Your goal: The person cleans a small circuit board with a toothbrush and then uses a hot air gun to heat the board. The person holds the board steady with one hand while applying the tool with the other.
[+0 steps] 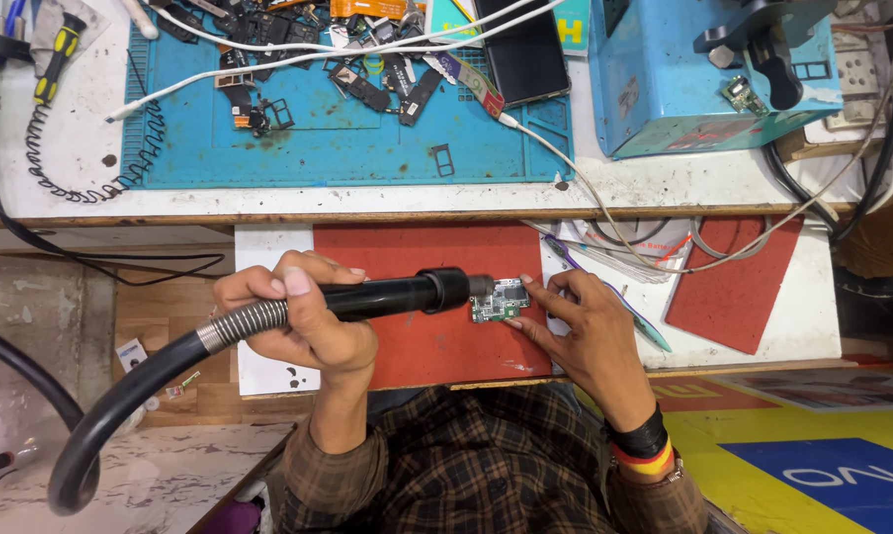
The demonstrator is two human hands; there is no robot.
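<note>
The left hand (303, 316) is closed around the black handle of a hot-air wand (387, 297) with a thick hose (120, 396) trailing off left, its nozzle tip touching or just over a small green circuit board (498, 300) on a red mat (417, 262). The right hand (580, 331) pins the board's right edge with its fingertips (531, 293). With those fingers so near the nozzle, they could get burned, or the light board could slide if the grip loosens.
</note>
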